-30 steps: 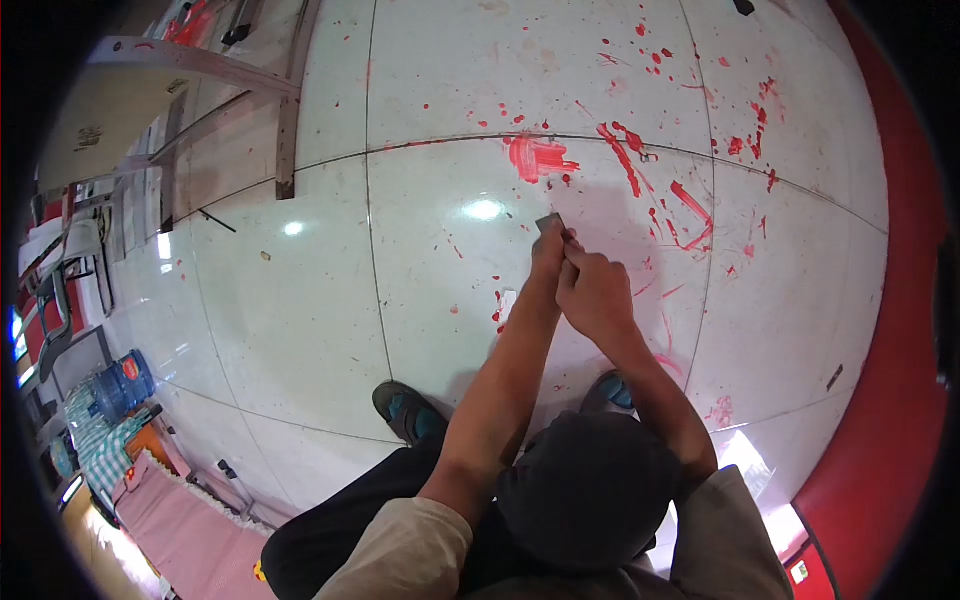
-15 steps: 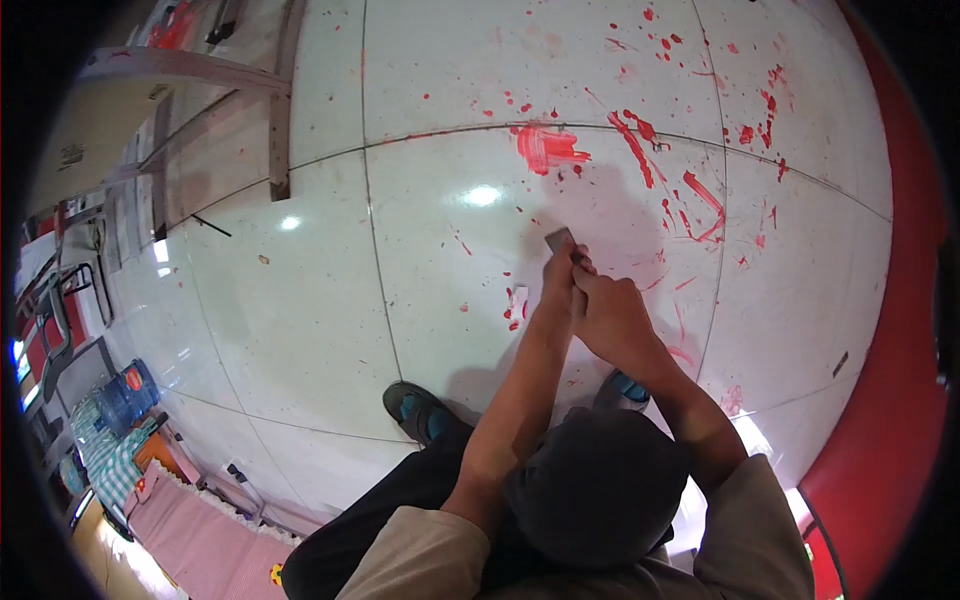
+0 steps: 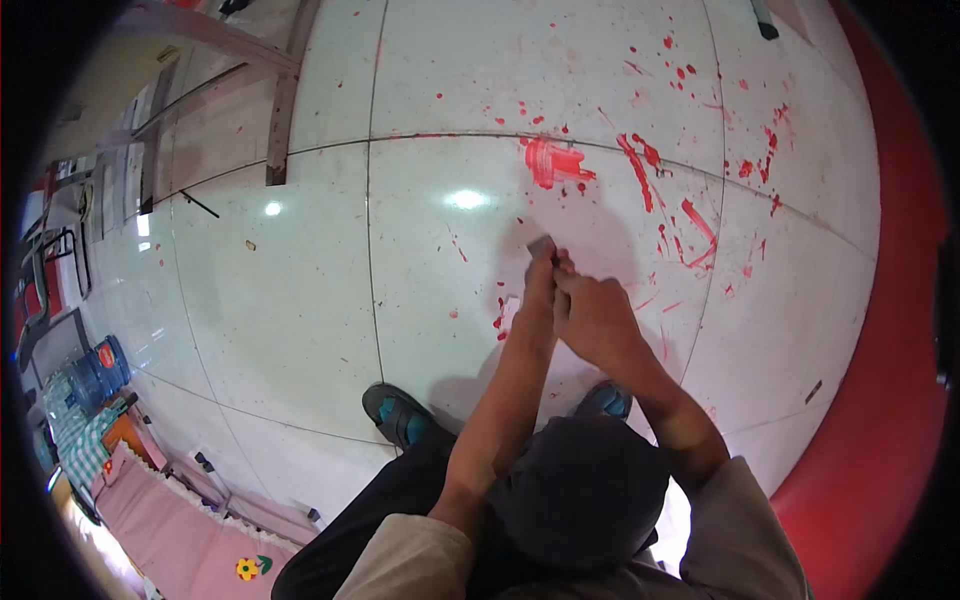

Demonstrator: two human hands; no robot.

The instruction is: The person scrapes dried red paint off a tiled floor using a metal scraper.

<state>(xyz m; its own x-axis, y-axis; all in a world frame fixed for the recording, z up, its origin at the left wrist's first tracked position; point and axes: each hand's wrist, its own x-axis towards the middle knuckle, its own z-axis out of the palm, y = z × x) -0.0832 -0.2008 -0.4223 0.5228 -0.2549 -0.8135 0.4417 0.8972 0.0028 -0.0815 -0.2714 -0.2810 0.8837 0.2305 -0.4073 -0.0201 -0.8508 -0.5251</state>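
Note:
Both hands are close together over the tiled floor, in the middle of the view. My left hand is closed around a small scraper, whose flat grey blade sticks out beyond the fingers. Just behind it, my right hand is curled against the left one, closed on the same scraper from the other side. The handle is mostly hidden by the fingers. Ahead of the blade lies a smeared patch of red paint. Smaller red spots mark the floor beside my left forearm.
More red streaks and drops spread to the upper right. A bench frame stands upper left, with a thin black stick nearby. A blue water bottle and pink cushion are lower left. A red surface borders the right.
My hands and the scraper have shifted slightly left over the floor, both still gripping it. The camera view has turned a little, bringing a dark leg tip into the upper right.

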